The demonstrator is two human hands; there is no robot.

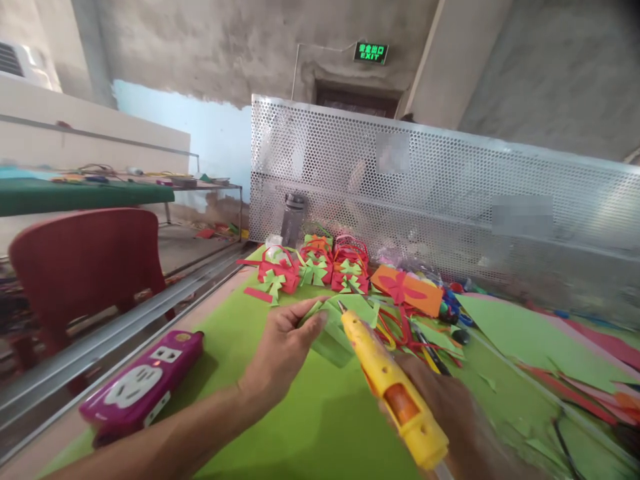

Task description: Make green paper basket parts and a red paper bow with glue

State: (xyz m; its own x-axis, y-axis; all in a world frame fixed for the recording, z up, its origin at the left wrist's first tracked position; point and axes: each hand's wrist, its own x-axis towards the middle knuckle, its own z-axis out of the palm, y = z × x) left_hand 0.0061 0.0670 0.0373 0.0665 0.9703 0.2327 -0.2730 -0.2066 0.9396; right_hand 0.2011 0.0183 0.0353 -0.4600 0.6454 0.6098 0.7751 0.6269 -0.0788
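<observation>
My left hand [285,343] pinches a piece of folded green paper [337,340] between thumb and fingers, above the green table cover. A yellow hot glue gun [387,380] is gripped in my right hand [435,393], its nozzle pointing up and left, close to the green paper. Whether the nozzle touches the paper I cannot tell. Just beyond my hands stand several small red paper bags [283,277] with green bows and thin handles. An orange paper piece with a red bow [407,290] lies to their right.
A purple power strip [145,380] lies at the left edge of the green-covered table [300,427]. A grey bottle [293,217] stands at the back against a perforated metal panel [440,180]. Scissors [430,350], paper scraps and green sheets [540,333] lie to the right. A red chair [90,273] stands left.
</observation>
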